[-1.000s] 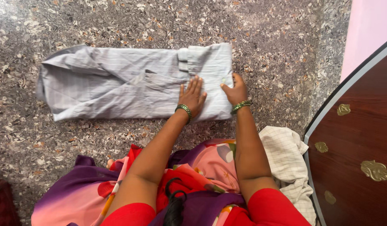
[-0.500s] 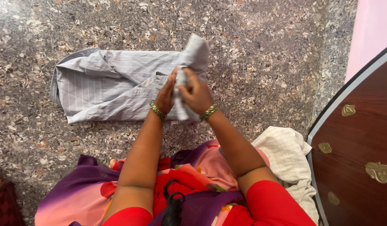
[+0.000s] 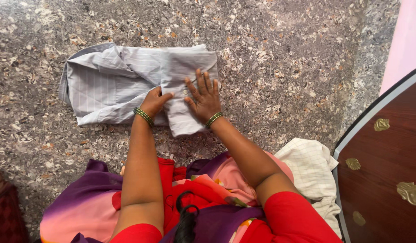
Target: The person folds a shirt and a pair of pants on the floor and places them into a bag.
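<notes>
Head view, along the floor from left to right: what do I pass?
Dark red bag edge → grey striped shirt → left hand → right hand → cream checked cloth → dark wooden panel with brass fittings.

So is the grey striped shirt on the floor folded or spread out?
Partly folded: the grey striped shirt has one end doubled over, pressed flat under both hands.

Speckled stone floor (image 3: pixel 280 58), things lying on it.
A grey striped shirt (image 3: pixel 113 81) lay partly folded on the floor; a cream checked cloth (image 3: pixel 314 168) sat crumpled beside a dark wooden cabinet (image 3: pixel 388 180) at the right edge.
</notes>
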